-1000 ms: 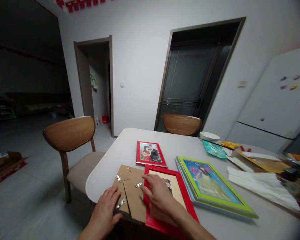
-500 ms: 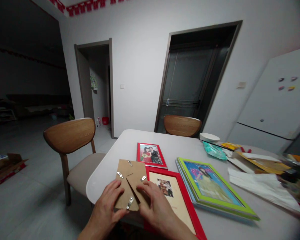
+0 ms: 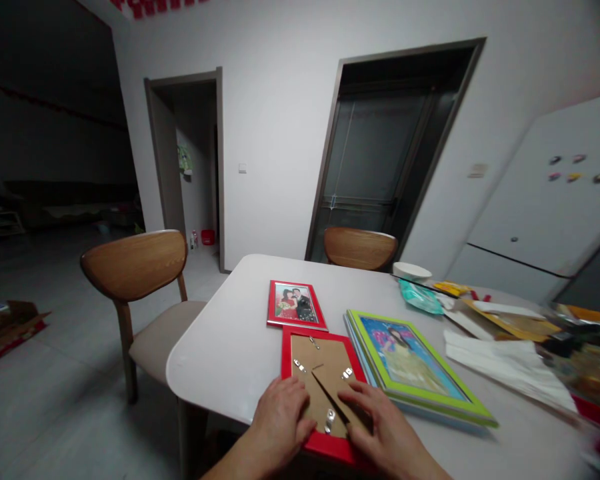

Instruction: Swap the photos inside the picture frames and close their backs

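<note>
A brown picture-frame backing board (image 3: pixel 323 393) with metal turn clips and a slanted stand leg lies inside the red picture frame (image 3: pixel 289 347), covering the print there. My left hand (image 3: pixel 283 413) grips the board's lower left edge, fingers curled and thumb near the bottom. At the lower right, my right hand (image 3: pixel 380 423) has its fingers bent over the board beside the stand leg. Just beyond the frame, a smaller red-framed photo (image 3: pixel 296 305) of two people lies face up. To the right is a stack topped by a lime-green picture frame (image 3: pixel 410 363).
On the table's right side are a white bowl (image 3: pixel 412 271), a teal packet (image 3: pixel 421 297), white paper (image 3: pixel 505 363) and brown envelopes (image 3: pixel 515 320). Wooden chairs stand at the left (image 3: pixel 135 263) and far side (image 3: pixel 360 248). The white tabletop (image 3: pixel 220 347) has a rounded corner.
Both hands have carried the backing board right, from beside the red frame to inside its opening. The old print in that frame is now hidden. The view has shifted slightly.
</note>
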Demonstrator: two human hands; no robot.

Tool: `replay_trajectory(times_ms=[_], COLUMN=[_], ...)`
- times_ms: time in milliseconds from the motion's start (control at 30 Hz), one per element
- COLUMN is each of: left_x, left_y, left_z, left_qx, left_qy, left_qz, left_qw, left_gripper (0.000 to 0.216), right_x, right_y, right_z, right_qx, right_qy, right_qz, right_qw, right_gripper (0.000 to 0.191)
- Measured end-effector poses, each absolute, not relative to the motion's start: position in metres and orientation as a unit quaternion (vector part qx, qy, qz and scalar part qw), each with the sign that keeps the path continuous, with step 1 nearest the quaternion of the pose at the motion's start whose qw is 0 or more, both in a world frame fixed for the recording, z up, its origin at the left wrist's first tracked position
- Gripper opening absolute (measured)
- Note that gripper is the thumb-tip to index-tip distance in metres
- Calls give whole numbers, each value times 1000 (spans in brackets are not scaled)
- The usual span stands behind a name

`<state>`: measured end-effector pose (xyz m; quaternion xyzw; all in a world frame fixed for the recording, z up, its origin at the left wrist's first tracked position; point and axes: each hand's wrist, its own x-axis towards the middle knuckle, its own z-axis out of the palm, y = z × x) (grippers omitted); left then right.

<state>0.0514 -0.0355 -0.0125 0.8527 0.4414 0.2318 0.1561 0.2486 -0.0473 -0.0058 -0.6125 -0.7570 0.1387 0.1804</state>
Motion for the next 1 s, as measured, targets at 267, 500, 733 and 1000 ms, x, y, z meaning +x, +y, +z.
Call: replay_trajectory(times_ms=[267, 500, 733, 1000], left_x=[39, 36, 34, 34], left_y=[-39, -41, -42, -39], left_z=[-25, -30, -28, -31], left_qx=[861, 856, 849, 849], left_qy=[419, 421, 433, 429], left_qz=[232, 250, 250, 256], left_qw=[172, 167, 169, 173], left_gripper=[60, 47, 41, 38], right_x=[234, 213, 216, 213], right_y=[-49, -59, -64, -66], right_z=[-15, -2, 1, 7], right_qx=[-593, -501, -465, -448], right_qy=[-782, -847, -866, -875], right_qz=[82, 74, 75, 82], right_qw=[173, 160, 169, 164], right_gripper=[38, 27, 26, 23])
